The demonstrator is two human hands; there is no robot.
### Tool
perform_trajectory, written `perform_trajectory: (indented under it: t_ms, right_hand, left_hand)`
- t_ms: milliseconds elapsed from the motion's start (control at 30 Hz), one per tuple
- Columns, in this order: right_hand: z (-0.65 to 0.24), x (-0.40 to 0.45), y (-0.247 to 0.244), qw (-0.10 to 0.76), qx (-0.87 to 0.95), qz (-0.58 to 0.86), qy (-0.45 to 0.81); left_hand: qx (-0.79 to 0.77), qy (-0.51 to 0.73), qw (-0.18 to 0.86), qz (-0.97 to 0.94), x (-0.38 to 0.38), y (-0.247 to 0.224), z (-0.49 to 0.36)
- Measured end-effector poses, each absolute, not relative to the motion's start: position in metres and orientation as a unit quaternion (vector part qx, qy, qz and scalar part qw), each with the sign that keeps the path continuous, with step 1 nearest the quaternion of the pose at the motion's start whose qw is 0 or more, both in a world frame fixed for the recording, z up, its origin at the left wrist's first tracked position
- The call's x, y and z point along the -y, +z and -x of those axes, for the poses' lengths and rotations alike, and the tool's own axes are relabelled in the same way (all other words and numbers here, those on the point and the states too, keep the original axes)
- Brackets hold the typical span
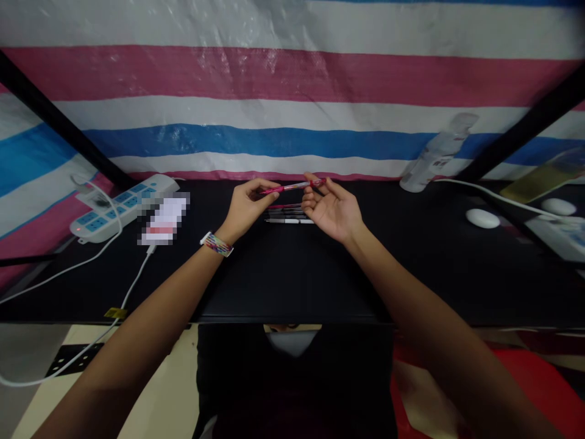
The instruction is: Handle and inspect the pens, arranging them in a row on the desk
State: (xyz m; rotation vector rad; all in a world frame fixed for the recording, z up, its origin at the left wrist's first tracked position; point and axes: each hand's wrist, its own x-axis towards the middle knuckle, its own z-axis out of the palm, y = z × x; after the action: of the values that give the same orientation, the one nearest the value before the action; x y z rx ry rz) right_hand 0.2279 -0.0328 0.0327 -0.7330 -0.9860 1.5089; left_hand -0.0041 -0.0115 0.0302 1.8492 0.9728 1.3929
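A pink pen is held level between my two hands above the black table. My left hand pinches its left end between thumb and fingers, with a patterned band on the wrist. My right hand grips the other end with thumb and fingertips, palm turned up. Below the pink pen, several pens lie side by side on the table, partly hidden by my hands. The nearest of them is a white and black pen.
At the left are a white power strip, a blurred-out phone and a white cable. A clear bottle stands at the back right, near a white mouse-like object. A striped sheet hangs behind the table.
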Motion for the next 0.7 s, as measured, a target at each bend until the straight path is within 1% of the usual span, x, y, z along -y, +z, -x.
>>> perform_trajectory:
  t_ms: [200,333,600,700]
  right_hand:
    - [-0.2265,0.0309,0.0271,0.577,0.45,0.313,0.606]
    - [-0.2262,0.0323,0.0281,0.569,0.482,0.334,0.577]
    - [-0.2274,0.0355,0.0339,0.555,0.471,0.326,0.603]
    - [-0.2323,0.0345,0.0345,0.562,0.504,0.348,0.556]
  left_hand:
    - [-0.349,0.532,0.317,-0.703,0.0126,0.0293,0.0033]
    - [-0.35,0.528,0.336,-0.697,0.0117,0.0277,0.0031]
    - [-0.363,0.522,0.323,-0.702,0.0102,0.029,0.0067]
    - [-0.361,0.515,0.31,-0.713,0.0131,0.0319,0.0066]
